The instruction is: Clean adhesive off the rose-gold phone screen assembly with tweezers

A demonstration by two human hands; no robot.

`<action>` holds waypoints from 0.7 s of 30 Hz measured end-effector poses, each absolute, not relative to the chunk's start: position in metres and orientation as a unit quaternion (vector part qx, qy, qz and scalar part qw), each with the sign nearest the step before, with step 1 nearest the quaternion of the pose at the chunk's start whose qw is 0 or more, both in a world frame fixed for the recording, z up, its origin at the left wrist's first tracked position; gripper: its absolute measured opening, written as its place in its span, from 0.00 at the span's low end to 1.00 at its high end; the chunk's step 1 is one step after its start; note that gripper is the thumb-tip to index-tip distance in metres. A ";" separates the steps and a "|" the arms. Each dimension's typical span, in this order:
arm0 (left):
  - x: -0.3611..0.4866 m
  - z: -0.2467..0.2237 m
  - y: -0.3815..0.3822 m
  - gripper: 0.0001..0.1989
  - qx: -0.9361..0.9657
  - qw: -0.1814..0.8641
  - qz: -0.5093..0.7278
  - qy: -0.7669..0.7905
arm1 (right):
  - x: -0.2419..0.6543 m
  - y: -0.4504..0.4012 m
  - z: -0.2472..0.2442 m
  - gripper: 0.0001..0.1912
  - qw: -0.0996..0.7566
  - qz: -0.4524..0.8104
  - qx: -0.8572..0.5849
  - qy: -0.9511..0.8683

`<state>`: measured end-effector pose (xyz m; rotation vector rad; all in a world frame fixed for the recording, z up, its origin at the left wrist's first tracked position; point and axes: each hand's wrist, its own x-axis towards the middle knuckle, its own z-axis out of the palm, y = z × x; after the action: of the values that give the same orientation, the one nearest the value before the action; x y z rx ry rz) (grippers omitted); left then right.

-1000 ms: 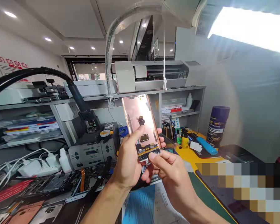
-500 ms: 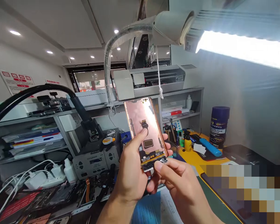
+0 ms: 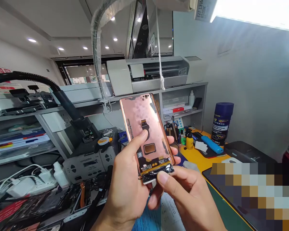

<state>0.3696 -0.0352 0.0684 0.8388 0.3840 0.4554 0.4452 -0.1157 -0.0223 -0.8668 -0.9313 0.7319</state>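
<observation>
A phone screen with a copper-coloured back is held up before me, tilted slightly. My left hand wraps around it from the left and below, thumb pressed on the back by a black flex cable, fingertips showing at the right edge. My right hand pinches the black film strip at the screen's lower end between thumb and index finger. A small pale tab sticks out under that strip. The palm-side fingers of my right hand are partly hidden.
A grey soldering station and white power plugs stand at left. Phone parts lie in front of them. At right are a purple spray can, a yellow bottle and a blue-handled tool. A lamp hangs overhead.
The camera view has shifted, so the background and lamp sit higher and further left. Both hands keep their hold on the screen, with the right thumb still on the lower strip.
</observation>
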 end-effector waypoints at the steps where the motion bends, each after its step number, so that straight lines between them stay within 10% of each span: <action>1: 0.370 0.068 -0.035 0.25 0.401 0.871 0.218 0.184 | 0.445 -0.116 -0.023 0.21 0.741 0.335 -0.396 -0.426; 21: 0.371 0.069 -0.032 0.25 0.370 0.892 0.188 0.179 | 0.443 -0.115 -0.023 0.18 0.760 0.339 -0.368 -0.415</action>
<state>0.3710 -0.0316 0.0694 0.7675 0.3722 0.3897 0.4428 -0.1151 -0.0226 -0.8002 -0.9034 0.7387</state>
